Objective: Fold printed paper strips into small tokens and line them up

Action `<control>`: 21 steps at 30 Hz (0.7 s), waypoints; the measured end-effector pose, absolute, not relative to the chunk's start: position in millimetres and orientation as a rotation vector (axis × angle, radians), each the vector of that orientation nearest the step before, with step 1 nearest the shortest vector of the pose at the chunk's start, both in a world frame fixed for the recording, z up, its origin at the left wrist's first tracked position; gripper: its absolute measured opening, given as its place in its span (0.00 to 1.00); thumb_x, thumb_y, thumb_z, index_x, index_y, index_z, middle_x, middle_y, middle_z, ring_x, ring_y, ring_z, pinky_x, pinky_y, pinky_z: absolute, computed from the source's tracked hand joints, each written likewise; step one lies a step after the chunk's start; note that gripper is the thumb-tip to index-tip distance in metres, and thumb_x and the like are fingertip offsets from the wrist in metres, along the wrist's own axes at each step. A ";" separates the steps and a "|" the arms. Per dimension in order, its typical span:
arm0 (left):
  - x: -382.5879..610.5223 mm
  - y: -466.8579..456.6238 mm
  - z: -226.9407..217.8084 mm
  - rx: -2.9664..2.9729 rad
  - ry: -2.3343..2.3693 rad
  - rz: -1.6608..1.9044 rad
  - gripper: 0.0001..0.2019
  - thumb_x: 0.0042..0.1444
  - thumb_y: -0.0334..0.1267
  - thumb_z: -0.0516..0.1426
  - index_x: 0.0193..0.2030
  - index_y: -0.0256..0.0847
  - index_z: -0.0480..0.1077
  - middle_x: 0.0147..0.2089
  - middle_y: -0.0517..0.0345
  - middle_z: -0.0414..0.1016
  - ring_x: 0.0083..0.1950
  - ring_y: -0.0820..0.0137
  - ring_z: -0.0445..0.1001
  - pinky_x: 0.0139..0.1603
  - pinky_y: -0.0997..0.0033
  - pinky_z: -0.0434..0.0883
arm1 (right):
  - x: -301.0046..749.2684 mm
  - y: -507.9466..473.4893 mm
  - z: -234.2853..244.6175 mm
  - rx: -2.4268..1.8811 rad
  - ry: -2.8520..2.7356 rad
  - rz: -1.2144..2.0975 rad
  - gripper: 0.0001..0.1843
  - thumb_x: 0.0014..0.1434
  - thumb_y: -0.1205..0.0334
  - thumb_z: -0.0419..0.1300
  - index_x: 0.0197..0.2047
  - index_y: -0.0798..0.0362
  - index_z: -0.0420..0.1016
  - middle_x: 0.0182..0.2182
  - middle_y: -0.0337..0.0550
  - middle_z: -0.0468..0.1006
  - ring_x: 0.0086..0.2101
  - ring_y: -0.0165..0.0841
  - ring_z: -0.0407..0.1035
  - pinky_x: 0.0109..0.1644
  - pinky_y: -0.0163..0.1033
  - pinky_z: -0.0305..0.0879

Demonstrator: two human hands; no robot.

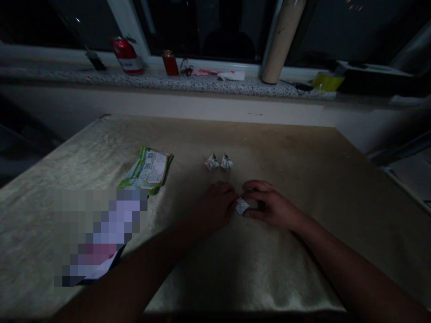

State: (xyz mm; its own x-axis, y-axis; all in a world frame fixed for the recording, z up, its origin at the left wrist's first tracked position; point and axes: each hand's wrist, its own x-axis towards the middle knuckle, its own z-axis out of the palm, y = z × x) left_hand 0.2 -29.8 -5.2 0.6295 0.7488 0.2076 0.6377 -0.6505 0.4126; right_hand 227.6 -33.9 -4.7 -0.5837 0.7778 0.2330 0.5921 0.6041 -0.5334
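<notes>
A small folded paper piece [241, 206], pale with fine print, sits low over the table between my two hands. My left hand [219, 204] is closed at its left side, the fingertips pressed to its edge. From the right, my right hand [271, 204] pinches it, with the thumb below and the index finger above. A little farther off, two folded printed paper pieces [212, 162] stand side by side, pointed at the top. Shadow hides some of the left fingers.
Green printed packets [148, 168] lie on the cloth-covered table [286, 148], left of the hands. Nearer is a pixelated device with a lit screen [111, 229]. The windowsill [202, 83] holds a red can [127, 56], a red lighter-like item [170, 63], a cardboard tube [283, 42] and yellow tape [328, 81].
</notes>
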 end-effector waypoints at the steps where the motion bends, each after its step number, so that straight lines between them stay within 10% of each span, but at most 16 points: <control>1: -0.5 -29.6 -3.6 2.562 1.104 0.517 0.09 0.66 0.35 0.53 0.43 0.39 0.75 0.46 0.51 0.73 0.50 0.62 0.69 0.56 0.59 0.66 | 228.0 -34.3 -3.9 -1.087 -2.407 0.542 0.17 0.58 0.55 0.69 0.50 0.48 0.80 0.55 0.50 0.73 0.57 0.44 0.67 0.62 0.52 0.62; 21: 2.6 -36.0 8.6 1.783 0.972 0.675 0.12 0.58 0.45 0.61 0.34 0.39 0.78 0.30 0.60 0.77 0.32 0.71 0.73 0.33 0.74 0.64 | 216.2 -44.4 8.1 -0.949 -1.910 1.024 0.08 0.63 0.58 0.63 0.36 0.52 0.80 0.30 0.41 0.80 0.31 0.31 0.73 0.36 0.35 0.69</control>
State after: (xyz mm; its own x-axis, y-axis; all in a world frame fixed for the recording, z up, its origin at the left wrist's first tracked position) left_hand 2.6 -36.0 8.6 0.5292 0.8482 0.0216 0.3168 -0.2211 0.9224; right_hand 216.2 -44.4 8.1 -0.4387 0.8578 0.2677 0.2517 0.4033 -0.8798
